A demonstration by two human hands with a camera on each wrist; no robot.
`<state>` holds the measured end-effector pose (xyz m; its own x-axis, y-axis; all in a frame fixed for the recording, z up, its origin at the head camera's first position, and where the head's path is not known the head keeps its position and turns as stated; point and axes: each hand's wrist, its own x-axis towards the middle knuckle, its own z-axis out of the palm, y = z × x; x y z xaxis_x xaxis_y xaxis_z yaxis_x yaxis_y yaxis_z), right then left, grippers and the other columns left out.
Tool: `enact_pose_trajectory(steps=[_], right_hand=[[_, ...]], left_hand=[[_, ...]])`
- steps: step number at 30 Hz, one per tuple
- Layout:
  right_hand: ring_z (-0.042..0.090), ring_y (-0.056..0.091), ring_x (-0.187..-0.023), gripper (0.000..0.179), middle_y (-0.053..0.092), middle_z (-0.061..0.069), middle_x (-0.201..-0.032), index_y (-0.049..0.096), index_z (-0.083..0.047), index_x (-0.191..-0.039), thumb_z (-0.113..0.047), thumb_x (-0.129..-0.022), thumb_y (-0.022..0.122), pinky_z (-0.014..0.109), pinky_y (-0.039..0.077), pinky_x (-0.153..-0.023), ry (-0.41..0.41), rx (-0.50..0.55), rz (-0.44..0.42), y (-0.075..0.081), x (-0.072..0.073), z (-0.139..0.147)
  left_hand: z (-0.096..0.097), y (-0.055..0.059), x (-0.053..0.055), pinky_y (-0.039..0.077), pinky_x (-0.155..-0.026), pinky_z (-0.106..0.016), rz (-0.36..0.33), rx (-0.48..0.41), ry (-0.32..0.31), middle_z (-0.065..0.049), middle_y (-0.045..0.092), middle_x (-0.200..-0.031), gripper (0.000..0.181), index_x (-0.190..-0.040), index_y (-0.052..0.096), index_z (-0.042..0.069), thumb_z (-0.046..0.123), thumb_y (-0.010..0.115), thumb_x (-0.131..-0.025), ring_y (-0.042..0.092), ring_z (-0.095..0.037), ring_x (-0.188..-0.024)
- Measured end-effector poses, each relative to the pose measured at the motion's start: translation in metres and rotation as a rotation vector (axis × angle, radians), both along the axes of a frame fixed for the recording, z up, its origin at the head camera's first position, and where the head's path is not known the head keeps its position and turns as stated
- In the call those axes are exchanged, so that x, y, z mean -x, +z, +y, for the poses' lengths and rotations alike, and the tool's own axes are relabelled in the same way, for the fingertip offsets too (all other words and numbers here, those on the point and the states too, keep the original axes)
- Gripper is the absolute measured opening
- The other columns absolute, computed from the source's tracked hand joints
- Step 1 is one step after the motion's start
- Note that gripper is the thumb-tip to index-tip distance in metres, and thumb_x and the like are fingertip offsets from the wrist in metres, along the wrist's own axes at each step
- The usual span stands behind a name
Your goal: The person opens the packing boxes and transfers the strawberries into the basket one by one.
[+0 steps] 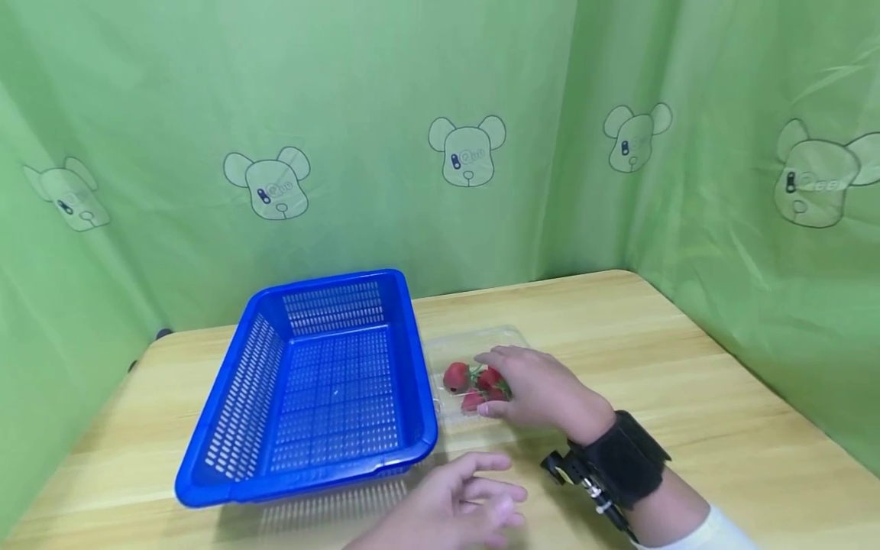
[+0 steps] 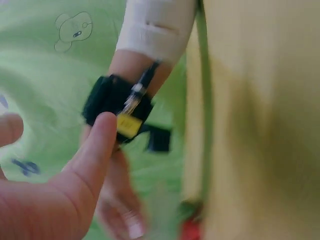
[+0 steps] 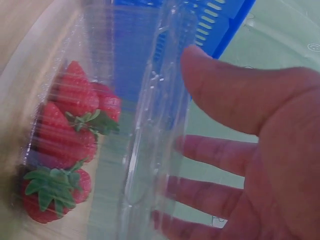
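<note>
At three o'clock from blue slotted basket [image 1: 337, 391]: strawberries [image 1: 456, 377] inside clear plastic container [image 1: 474, 340], not yet lifted out. Above them: right hand [image 1: 541, 386], fingers spread, grasping no strawberry. At six o'clock: left hand [image 1: 457, 500], fingers loosely curled, holding nothing.

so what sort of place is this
Probably a small curtained-off recording booth, though the frames can't confirm it: green curtains printed with cartoon animal heads surround the wood-grain table on three sides, and the person wears a black wrist-mounted device.
</note>
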<state>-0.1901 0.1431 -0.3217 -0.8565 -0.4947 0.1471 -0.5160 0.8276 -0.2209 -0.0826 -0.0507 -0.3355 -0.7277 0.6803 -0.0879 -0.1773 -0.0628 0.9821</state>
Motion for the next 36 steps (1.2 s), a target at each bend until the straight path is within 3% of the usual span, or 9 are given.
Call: enact_pose_trajectory(steps=[3,4,9,12,19,26,32,36], right_hand=[[0.035,0.053,-0.119,0.066,0.059,0.017,-0.127,0.058,-0.006,-0.132,-0.038,-0.078,0.079,0.053,0.044,-0.097,-0.010,-0.018,0.007,-0.005,0.000,-0.001],[0.036,0.053,-0.118,0.065,0.059,0.017,-0.127,0.058,-0.006,-0.132,-0.038,-0.079,0.078,0.053,0.045,-0.096,-0.011,-0.022,0.016,-0.006,0.001,-0.001],[0.038,0.055,-0.115,0.060,0.059,0.021,-0.124,0.061,-0.006,-0.128,-0.038,-0.080,0.077,0.054,0.046,-0.094,-0.004,-0.051,0.073,-0.006,0.002,-0.002],[0.040,0.054,-0.115,0.056,0.059,0.024,-0.123,0.062,-0.005,-0.126,-0.037,-0.082,0.076,0.055,0.046,-0.094,0.011,-0.077,0.098,-0.005,0.002,-0.003],[0.041,0.054,-0.113,0.048,0.059,0.022,-0.120,0.062,-0.002,-0.124,-0.026,-0.083,0.072,0.054,0.047,-0.093,0.053,-0.152,0.127,-0.007,-0.001,-0.006],[0.039,0.056,-0.109,0.046,0.061,0.021,-0.117,0.064,-0.002,-0.122,-0.019,-0.079,0.066,0.053,0.049,-0.090,0.052,-0.151,0.126,-0.010,-0.001,-0.008],[0.034,0.062,-0.094,0.039,0.067,0.015,-0.103,0.071,-0.006,-0.113,-0.021,-0.076,0.068,0.045,0.055,-0.071,0.061,-0.091,0.195,-0.013,0.005,-0.006],[0.026,0.061,-0.079,0.036,0.065,0.007,-0.089,0.073,-0.008,-0.108,-0.020,-0.074,0.071,0.036,0.050,-0.059,0.067,-0.061,0.215,-0.015,0.010,-0.006]], left_hand=[[0.010,-0.015,0.005,0.052,-0.090,-0.044,-0.215,-0.087,0.066,-0.023,0.059,-0.124,0.047,-0.138,0.037,-0.007,0.019,0.050,-0.101,0.060,-0.037,-0.112],[0.013,-0.019,0.008,0.052,-0.090,-0.045,-0.251,-0.100,0.102,-0.023,0.060,-0.123,0.046,-0.136,0.037,-0.008,0.020,0.049,-0.102,0.060,-0.037,-0.111],[0.028,-0.035,0.022,0.051,-0.092,-0.046,-0.343,-0.176,0.264,-0.024,0.059,-0.120,0.046,-0.133,0.036,-0.011,0.022,0.044,-0.102,0.059,-0.038,-0.112],[0.035,-0.042,0.030,0.050,-0.094,-0.046,-0.384,-0.218,0.331,-0.026,0.057,-0.122,0.048,-0.134,0.035,-0.010,0.025,0.043,-0.103,0.057,-0.040,-0.115],[0.041,-0.054,0.044,0.049,-0.095,-0.043,-0.430,-0.239,0.427,-0.030,0.052,-0.128,0.051,-0.138,0.032,-0.010,0.026,0.040,-0.103,0.054,-0.040,-0.118],[0.044,-0.060,0.053,0.051,-0.092,-0.039,-0.429,-0.230,0.514,-0.025,0.056,-0.126,0.050,-0.136,0.038,-0.005,0.030,0.045,-0.101,0.059,-0.034,-0.113],[0.046,-0.062,0.060,0.053,-0.089,-0.036,-0.412,-0.229,0.553,-0.019,0.058,-0.126,0.046,-0.134,0.043,-0.002,0.031,0.042,-0.102,0.060,-0.031,-0.112],[0.047,-0.064,0.064,0.053,-0.088,-0.036,-0.402,-0.224,0.580,-0.018,0.059,-0.128,0.043,-0.131,0.045,-0.002,0.029,0.041,-0.102,0.059,-0.032,-0.115]])
